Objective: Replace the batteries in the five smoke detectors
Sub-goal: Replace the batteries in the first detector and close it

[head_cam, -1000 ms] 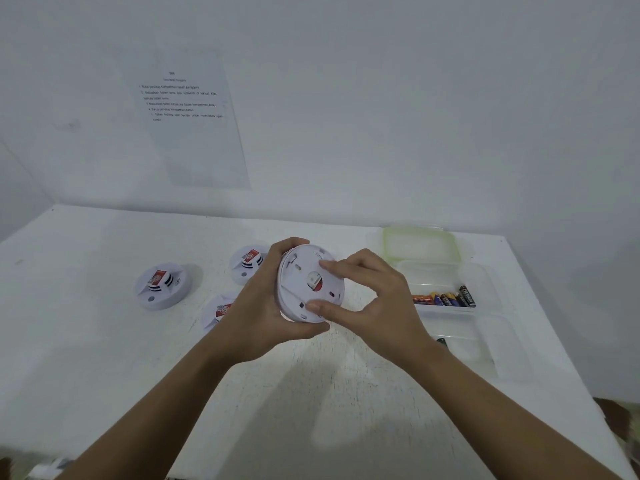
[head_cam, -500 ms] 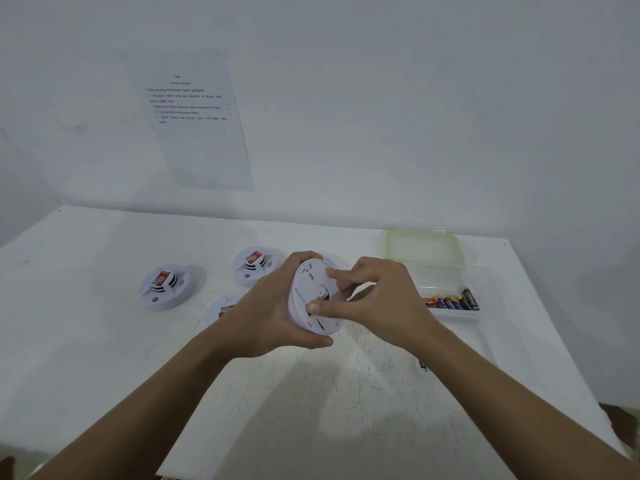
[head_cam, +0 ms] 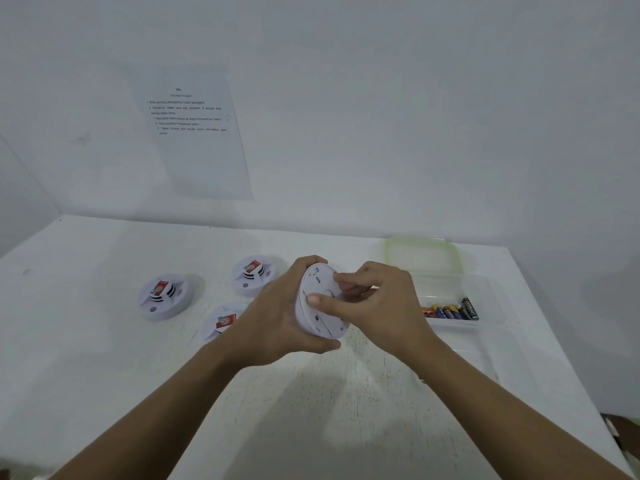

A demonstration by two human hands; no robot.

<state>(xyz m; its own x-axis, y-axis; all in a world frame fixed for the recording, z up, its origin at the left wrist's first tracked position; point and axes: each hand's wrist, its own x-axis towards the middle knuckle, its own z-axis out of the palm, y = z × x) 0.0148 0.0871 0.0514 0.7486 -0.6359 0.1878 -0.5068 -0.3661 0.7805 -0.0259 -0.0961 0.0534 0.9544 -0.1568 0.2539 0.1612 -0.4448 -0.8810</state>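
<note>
both hands are covering much of the smoke detector (head_cam: 317, 306); left hand (head_cam: 277, 320) is gripping its rim, right hand (head_cam: 377, 303) is pinching its back.

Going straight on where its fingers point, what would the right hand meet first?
The round white smoke detector held in the left hand; fingertips of the right hand seem to touch it.

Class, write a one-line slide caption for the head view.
Left hand grips a white smoke detector while right hand pinches at its back; batteries lie in a clear box nearby.
</note>
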